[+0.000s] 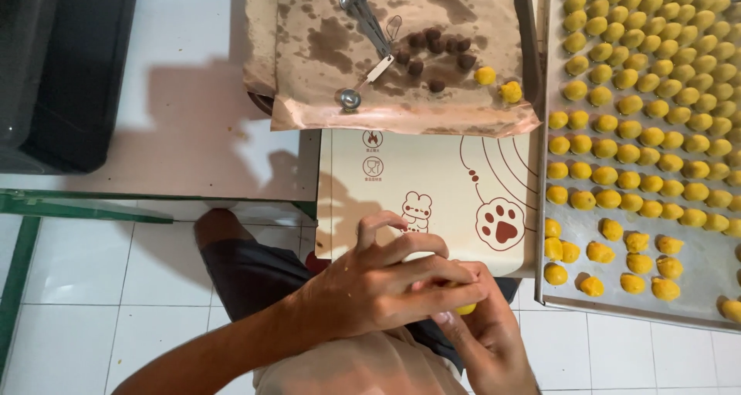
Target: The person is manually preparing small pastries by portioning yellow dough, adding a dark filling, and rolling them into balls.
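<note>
A small yellow dough ball (465, 308) is pressed between the left hand (386, 283) and right hand (486, 333), fingers closed around it. It is judged light, soft and easily dented, so it is best cupped loosely in the palms.

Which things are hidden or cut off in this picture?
Head view:
- yellow dough piece: mostly hidden between the left hand and right hand.
- metal tray: cut off by the right and top edges.
- measuring spoons: tops cut by the top edge.
- brown pieces: too small to identify.
</note>
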